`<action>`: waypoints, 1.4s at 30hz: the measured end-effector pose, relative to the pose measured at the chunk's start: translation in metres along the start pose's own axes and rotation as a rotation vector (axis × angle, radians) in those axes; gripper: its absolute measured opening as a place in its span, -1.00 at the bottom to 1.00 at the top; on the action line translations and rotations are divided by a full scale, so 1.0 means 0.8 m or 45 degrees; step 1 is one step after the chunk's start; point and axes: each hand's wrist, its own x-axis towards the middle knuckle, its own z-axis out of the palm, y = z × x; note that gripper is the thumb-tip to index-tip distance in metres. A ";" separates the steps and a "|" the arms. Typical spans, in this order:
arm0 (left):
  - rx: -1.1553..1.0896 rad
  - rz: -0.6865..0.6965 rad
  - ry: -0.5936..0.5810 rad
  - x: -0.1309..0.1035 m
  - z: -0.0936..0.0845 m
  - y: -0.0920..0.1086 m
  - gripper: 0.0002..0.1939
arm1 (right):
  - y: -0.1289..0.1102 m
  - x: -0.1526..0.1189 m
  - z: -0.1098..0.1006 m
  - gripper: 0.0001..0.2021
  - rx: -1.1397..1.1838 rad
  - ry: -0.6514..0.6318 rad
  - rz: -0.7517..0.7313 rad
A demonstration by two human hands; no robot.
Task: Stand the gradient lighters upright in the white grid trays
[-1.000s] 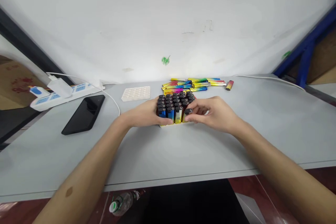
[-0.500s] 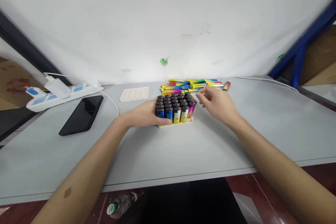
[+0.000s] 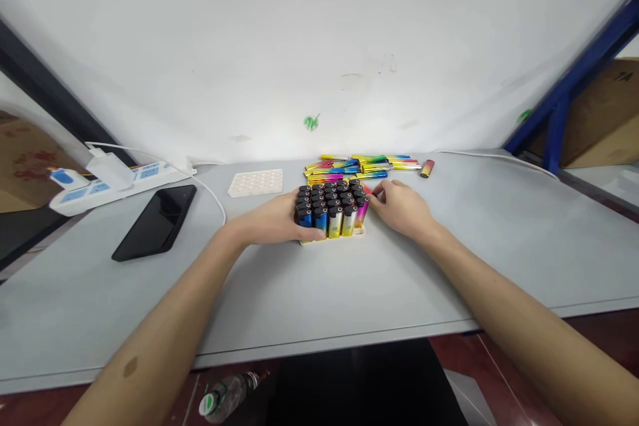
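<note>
Lighters (image 3: 333,212) stood upright in a white tray (image 3: 359,232) on the surface (image 3: 349,293), likely light, stiff and slick, best pinched mid-body; our left grip (image 3: 280,219) clasped the leftmost, but whether our right grip (image 3: 403,209) held anything we could not tell.

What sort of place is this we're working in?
Probably a workshop or storeroom workbench, though the room is mostly out of view: upright black-topped lighters crowd together on a gray table, with a power strip and a cardboard box nearby.
</note>
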 end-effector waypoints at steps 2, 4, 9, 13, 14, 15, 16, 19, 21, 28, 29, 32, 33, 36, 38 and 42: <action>0.002 0.005 0.011 0.001 0.000 -0.001 -0.34 | 0.005 0.001 0.001 -0.71 -0.014 0.020 0.012; 0.006 0.003 0.013 0.001 0.000 -0.001 -0.33 | 0.011 0.002 0.001 -0.76 -0.009 0.038 0.024; 0.018 -0.003 0.009 0.002 0.000 0.000 -0.32 | 0.016 0.005 -0.007 -0.82 0.172 0.166 0.068; 0.018 0.000 0.011 0.001 0.000 0.001 -0.30 | 0.012 0.008 -0.016 -0.81 0.764 0.268 0.078; 0.016 -0.006 0.010 0.001 0.000 0.002 -0.29 | 0.011 0.008 -0.017 -0.78 0.937 0.245 0.076; 0.012 -0.012 0.008 0.001 0.000 0.002 -0.28 | 0.010 0.008 -0.017 -0.75 1.074 0.209 0.076; 0.009 -0.019 0.009 0.001 0.000 0.002 -0.27 | 0.009 0.007 -0.017 -0.72 1.161 0.170 0.069; 0.005 -0.024 0.009 0.000 0.000 0.002 -0.26 | 0.007 0.006 -0.012 -0.69 1.148 0.110 0.032; 0.004 -0.014 0.008 0.000 0.000 0.002 -0.28 | 0.007 0.005 -0.009 -0.67 1.095 0.091 0.025; 0.013 -0.005 0.009 0.001 0.000 0.001 -0.27 | 0.008 0.007 -0.012 -0.64 1.175 0.022 0.147; 0.013 0.000 0.011 0.001 0.000 0.001 -0.27 | 0.007 0.006 -0.014 -0.67 1.224 0.018 0.161; 0.012 0.011 0.010 0.002 0.000 0.001 -0.27 | 0.002 0.004 -0.020 -0.61 1.406 0.026 0.175; 0.011 0.010 0.012 0.002 0.000 0.002 -0.27 | 0.001 0.003 -0.022 -0.59 1.449 0.040 0.174; 0.017 0.010 0.024 0.002 0.001 0.002 -0.27 | -0.001 0.002 -0.025 -0.61 1.518 0.021 0.213; 0.020 0.002 0.024 0.001 0.001 0.002 -0.30 | -0.001 0.003 -0.026 -0.58 1.558 -0.066 0.279; 0.011 -0.038 0.014 0.001 0.001 0.001 -0.30 | -0.001 0.004 -0.026 -0.46 1.615 -0.175 0.352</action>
